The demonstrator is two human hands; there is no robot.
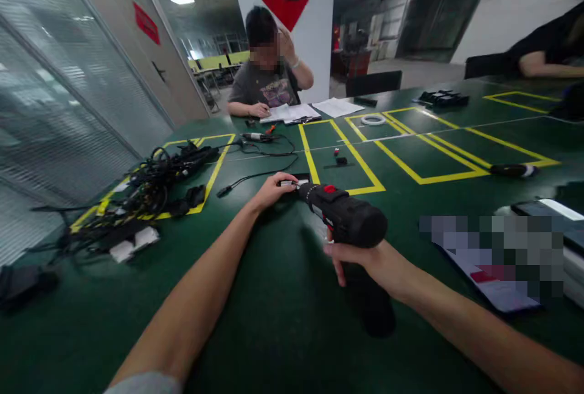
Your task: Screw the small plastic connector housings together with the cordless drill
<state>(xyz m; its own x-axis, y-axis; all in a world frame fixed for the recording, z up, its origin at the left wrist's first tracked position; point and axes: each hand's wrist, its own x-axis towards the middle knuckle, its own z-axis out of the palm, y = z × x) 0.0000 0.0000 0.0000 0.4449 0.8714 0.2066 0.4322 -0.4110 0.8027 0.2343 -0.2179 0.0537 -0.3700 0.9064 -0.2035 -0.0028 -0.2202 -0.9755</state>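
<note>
My right hand (360,257) is wrapped round the handle of a black cordless drill (349,214) with a red button on top. The drill lies level and points away to the left, its chuck close to my left fingers. My left hand (272,190) is closed on a small silver and black block (288,183) at the table surface. The drill's bit reaches the right end of this block; whether it touches a screw is too small to tell.
Tangled black cables (168,178) lie at left. A thin cable (260,173) runs beyond my left hand. Yellow tape (406,172) marks rectangles on the green table. A white tape roll (373,120), a phone (490,272) and a black tool (513,170) lie right. A person (274,81) sits opposite with papers.
</note>
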